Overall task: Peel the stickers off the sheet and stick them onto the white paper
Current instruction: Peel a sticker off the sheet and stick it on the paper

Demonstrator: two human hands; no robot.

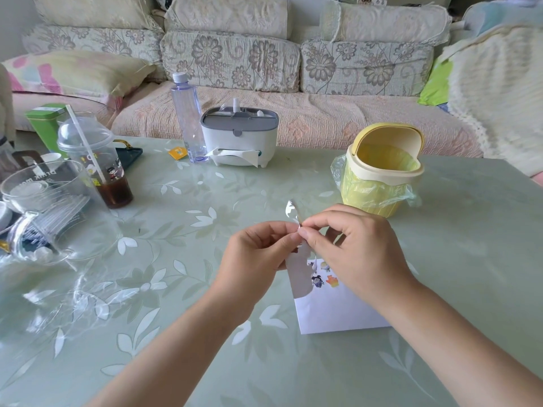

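- The left hand (255,248) and right hand (352,248) meet above the desk (176,289); the fingertips of both press together on the same narrow strip of sticker sheet (298,277), thumb and forefinger of each hand pinching it at one spot.
- The left fingers (289,237) are curled, closing on the sheet from the left; the right fingers (311,223) close on it from the right, the remaining right fingers bent and loosely fanned behind.
- Above the pinch a shiny curled piece (292,211) rises from the fingertips; whether it is a sticker or backing cannot be told.
- Below the fingers the pale sheet hangs down, its lower edge ragged, in front of the white paper (332,312); whether sheet and paper touch cannot be told.
- The white paper lies flat on the desk beneath the right wrist; small coloured stickers (323,280) sit on its upper part, just under the right fingers.
- Beyond the right fingers stands a yellow desktop bin (382,177) with a plastic liner, its lid tipped open.
- Far past the left fingers stand a clear water bottle (188,118) and a white-and-grey tissue box (239,136); well to the left, a lidded plastic cup (94,154) with a straw and dark drink, and a glass jug (44,207).
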